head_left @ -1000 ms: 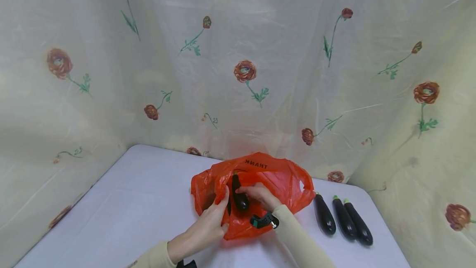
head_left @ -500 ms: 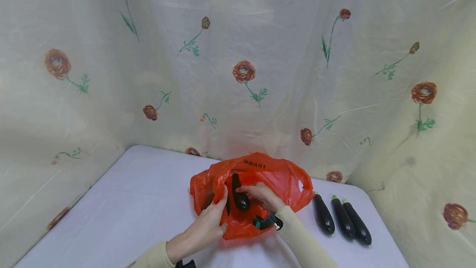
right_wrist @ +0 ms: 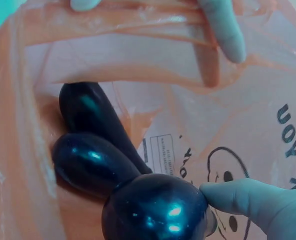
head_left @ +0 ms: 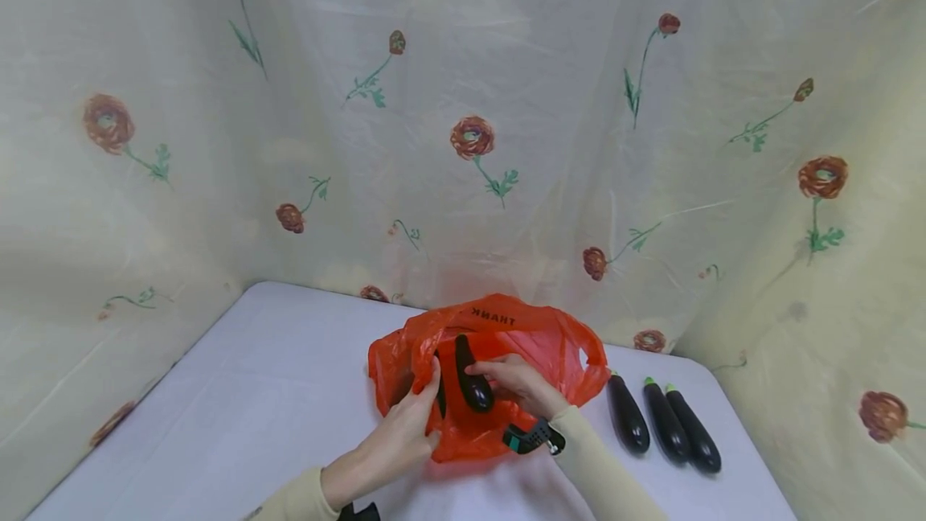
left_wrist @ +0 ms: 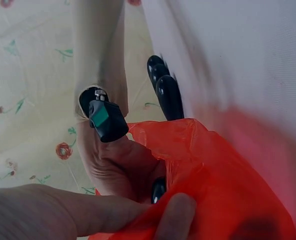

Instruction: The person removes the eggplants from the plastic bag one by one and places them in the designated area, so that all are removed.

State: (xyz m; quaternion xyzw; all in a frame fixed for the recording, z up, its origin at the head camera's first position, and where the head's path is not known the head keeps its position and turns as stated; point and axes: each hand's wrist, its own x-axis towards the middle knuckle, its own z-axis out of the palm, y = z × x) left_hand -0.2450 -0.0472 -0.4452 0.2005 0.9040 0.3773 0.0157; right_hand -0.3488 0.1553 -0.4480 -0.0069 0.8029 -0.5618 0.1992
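Note:
An orange-red plastic bag [head_left: 550, 344] lies with its mouth toward me at the middle of the table. My left hand [head_left: 401, 432] pinches the bag's left edge between thumb and fingers. Inside the mouth, my right hand [head_left: 519, 383] grips a dark eggplant [head_left: 473, 380], its stem end pointing away from me. The right wrist view shows this eggplant's rounded end [right_wrist: 155, 210] close up, the thumb [right_wrist: 233, 197] against its side. Deeper in the bag lie two more eggplants, one [right_wrist: 90, 162] partly over the other [right_wrist: 95, 112].
Three eggplants lie on the white table [head_left: 289, 376] right of the bag: one [head_left: 628, 415] near it, then a touching pair, the inner [head_left: 667, 423] and outer [head_left: 694, 431]. A flower-printed curtain [head_left: 542, 207] hangs behind and beside the table.
My right hand and the eggplant in it have shifted slightly to the right, away from the left hand. The left hand keeps its hold on the bag's edge.

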